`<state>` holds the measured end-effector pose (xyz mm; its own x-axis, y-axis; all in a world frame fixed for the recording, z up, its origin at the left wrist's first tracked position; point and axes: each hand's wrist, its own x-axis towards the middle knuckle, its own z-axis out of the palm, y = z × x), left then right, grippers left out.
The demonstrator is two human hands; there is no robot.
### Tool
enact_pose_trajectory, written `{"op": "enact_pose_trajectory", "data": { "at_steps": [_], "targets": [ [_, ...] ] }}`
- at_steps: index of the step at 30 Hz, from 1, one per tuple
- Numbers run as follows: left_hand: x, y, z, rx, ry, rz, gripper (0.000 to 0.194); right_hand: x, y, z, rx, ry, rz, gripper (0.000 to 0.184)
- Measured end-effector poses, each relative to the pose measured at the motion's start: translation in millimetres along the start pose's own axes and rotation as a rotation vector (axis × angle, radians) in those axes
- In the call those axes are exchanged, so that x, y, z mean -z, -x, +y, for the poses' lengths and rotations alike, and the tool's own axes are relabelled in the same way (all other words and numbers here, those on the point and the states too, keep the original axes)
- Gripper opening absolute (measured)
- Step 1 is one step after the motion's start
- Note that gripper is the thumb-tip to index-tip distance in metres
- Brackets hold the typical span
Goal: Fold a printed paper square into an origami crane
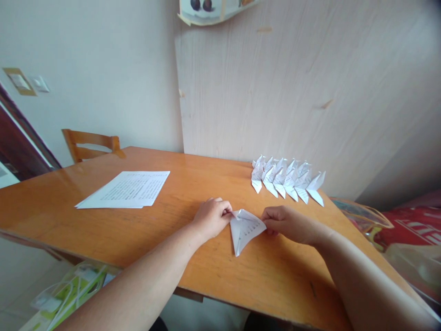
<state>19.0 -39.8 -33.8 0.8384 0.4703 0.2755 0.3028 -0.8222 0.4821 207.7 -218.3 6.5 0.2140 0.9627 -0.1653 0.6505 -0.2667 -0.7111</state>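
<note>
Head view: the folded paper [245,233] lies on the table [206,181] between both hands, the left hand [212,218] pinching one side corner and the right hand [286,223] the opposite one, seemingly to keep it spread and steady; beyond, printed sheets [129,189] lie stacked leftward, probably clear of the elbows, and paper figures [289,179] stand in close rows, likely to save room

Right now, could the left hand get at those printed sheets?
Probably yes: only tabletop shows between the left hand and the printed sheets. But it holds the folded paper, so it would likely have to let go first.
</note>
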Motion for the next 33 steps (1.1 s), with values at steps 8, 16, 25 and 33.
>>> {"op": "enact_pose_trajectory", "data": {
  "at_steps": [8,16,25,33],
  "targets": [
    [-0.7,0.1,0.6,0.008,0.003,0.013,0.015,-5.6,-3.7,-0.4,0.006,-0.044,0.008,0.014],
    [2.4,0.3,5.6,0.025,-0.01,-0.001,0.015,-4.7,-3.1,-1.6,0.02,-0.044,-0.016,0.012],
    [0.2,0.0,2.0,0.023,0.017,-0.001,0.014,-1.4,-0.7,3.3,0.019,0.066,-0.012,0.009],
    [-0.4,-0.1,3.1,0.021,-0.031,0.015,0.015,-2.3,-1.4,0.2,0.043,0.002,-0.063,0.014]
  ]
}}
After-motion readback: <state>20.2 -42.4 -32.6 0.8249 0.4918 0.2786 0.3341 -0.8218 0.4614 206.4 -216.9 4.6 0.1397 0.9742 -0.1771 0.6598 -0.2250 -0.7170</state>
